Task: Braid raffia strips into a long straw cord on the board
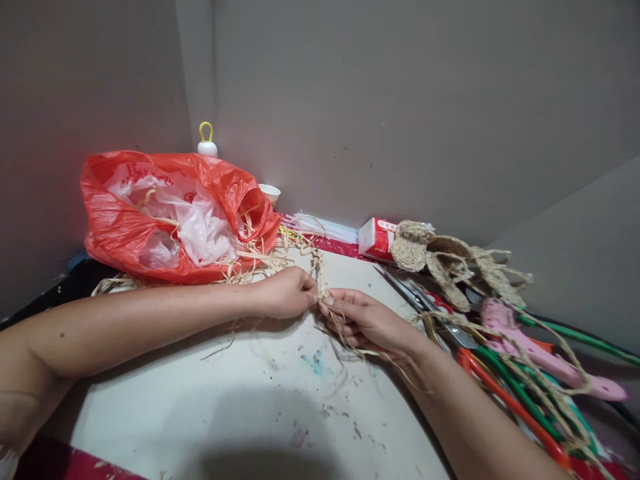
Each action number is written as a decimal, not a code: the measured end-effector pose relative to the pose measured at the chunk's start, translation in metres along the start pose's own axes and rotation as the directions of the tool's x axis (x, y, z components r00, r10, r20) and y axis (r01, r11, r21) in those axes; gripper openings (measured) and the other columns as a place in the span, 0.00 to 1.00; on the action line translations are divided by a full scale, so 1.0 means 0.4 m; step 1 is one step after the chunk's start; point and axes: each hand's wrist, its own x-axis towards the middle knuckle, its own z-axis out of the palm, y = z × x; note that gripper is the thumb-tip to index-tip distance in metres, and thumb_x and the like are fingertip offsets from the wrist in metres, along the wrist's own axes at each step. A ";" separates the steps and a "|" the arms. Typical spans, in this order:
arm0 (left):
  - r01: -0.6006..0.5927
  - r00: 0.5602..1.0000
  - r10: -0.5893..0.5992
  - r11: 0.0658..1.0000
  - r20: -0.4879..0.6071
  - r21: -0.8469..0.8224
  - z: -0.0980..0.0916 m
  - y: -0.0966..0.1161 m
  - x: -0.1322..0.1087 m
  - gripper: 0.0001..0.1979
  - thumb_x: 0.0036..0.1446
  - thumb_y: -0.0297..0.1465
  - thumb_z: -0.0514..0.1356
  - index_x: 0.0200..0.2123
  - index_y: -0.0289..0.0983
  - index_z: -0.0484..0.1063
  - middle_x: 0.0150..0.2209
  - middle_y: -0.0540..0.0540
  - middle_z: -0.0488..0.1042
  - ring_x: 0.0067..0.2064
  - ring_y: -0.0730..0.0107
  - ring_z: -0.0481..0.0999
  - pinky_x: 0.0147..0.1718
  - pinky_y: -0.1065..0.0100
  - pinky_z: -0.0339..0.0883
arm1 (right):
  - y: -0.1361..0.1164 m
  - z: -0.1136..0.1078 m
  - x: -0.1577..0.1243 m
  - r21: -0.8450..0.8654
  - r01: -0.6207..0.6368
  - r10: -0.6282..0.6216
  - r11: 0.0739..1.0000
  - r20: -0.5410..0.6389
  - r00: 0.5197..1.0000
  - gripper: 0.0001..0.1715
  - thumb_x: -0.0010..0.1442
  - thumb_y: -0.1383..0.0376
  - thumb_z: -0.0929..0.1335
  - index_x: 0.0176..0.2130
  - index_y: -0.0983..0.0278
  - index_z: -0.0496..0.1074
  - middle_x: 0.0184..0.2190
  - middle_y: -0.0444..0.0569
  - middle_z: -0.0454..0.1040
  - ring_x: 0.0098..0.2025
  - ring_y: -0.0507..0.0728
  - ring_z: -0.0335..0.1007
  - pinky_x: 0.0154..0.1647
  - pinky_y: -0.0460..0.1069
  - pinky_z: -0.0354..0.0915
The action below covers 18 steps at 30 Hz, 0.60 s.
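1. Through the head view, my only one, I am finding the fibre cord (321,273) at the middle of the white tabletop (225,407), running away from both hands toward the far edge; whether it is lying flat or lifting a little, I cannot tell.
2. My left hand (287,292) is pinching the cord's near end, thumb and forefinger together on it, the other fingers curling under.
3. My right hand (367,317) is meeting it there, thumb and forefinger closing on the same spot, fingertips almost touching the left ones. Loose strands (345,333) are trailing below the right palm and past the wrist.
4. I am judging the cord to be very light, dry and a bit springy, rough rather than slippery; single strands are probably splitting or fraying under a hard tug.
5. I am favouring a hold right where the cord is ending and the strands are fanning out, with fingertip pressure only, since a grip farther back would be leaving the join free to loosen.
6. Around this, a red plastic bag (120,230) is standing beyond the left forearm, while scissors (415,293) and a pink tool (535,353) are lying beyond the right one.
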 end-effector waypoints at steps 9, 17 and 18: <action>0.174 0.981 -0.118 0.886 0.154 -0.429 0.006 -0.008 0.012 0.08 0.51 0.31 0.53 0.24 0.35 0.68 0.11 0.57 0.52 0.13 0.80 0.46 0.13 0.73 0.40 | -0.004 0.001 -0.011 -0.230 0.053 -0.068 0.972 -0.059 0.996 0.20 0.54 0.49 0.68 0.31 0.64 0.66 0.14 0.34 0.49 0.15 0.45 0.37 0.13 0.41 0.37; 0.294 0.954 -0.217 0.800 0.204 -0.523 0.011 -0.001 0.014 0.07 0.50 0.27 0.53 0.20 0.36 0.64 0.09 0.58 0.49 0.12 0.81 0.44 0.11 0.75 0.38 | -0.017 0.019 -0.022 -0.734 0.151 -0.321 0.662 -0.096 0.942 0.17 0.59 0.56 0.62 0.26 0.65 0.68 0.20 0.42 0.60 0.23 0.50 0.51 0.22 0.45 0.51; 0.284 0.958 -0.225 0.815 0.175 -0.505 0.014 0.000 0.014 0.08 0.50 0.27 0.53 0.20 0.36 0.63 0.09 0.58 0.50 0.11 0.81 0.45 0.11 0.74 0.38 | -0.019 0.018 -0.025 -0.765 0.137 -0.332 0.629 -0.105 0.938 0.17 0.58 0.57 0.62 0.25 0.65 0.67 0.20 0.42 0.60 0.23 0.50 0.52 0.23 0.46 0.51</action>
